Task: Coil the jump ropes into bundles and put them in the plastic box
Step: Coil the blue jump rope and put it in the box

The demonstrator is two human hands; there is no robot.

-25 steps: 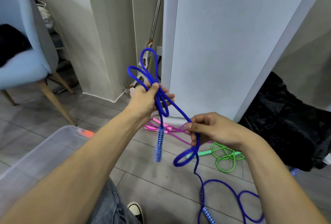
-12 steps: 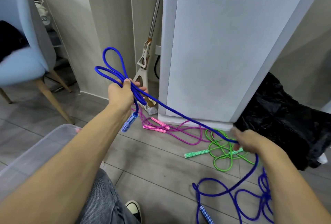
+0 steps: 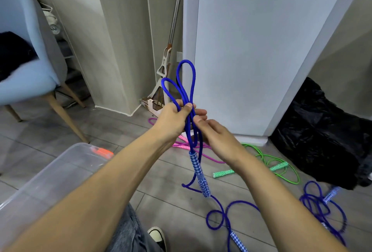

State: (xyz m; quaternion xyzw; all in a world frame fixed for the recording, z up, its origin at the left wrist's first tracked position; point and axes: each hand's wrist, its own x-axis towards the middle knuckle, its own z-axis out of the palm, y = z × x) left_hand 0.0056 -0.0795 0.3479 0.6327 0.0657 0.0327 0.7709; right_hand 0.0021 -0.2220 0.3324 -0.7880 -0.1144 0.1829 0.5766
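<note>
The left hand (image 3: 173,120) grips the blue jump rope (image 3: 186,82) at frame centre; two loops rise toward 12 o'clock, and one patterned handle (image 3: 199,173) hangs toward 6 o'clock. The right hand (image 3: 217,139), fingers curled narrow, pinches the same strands just beside it. The plastic box (image 3: 50,179) sits on the floor at 8 o'clock.

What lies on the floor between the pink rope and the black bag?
In the head view, the green jump rope lies tangled on the floor between the pink rope and the black bag.
</note>
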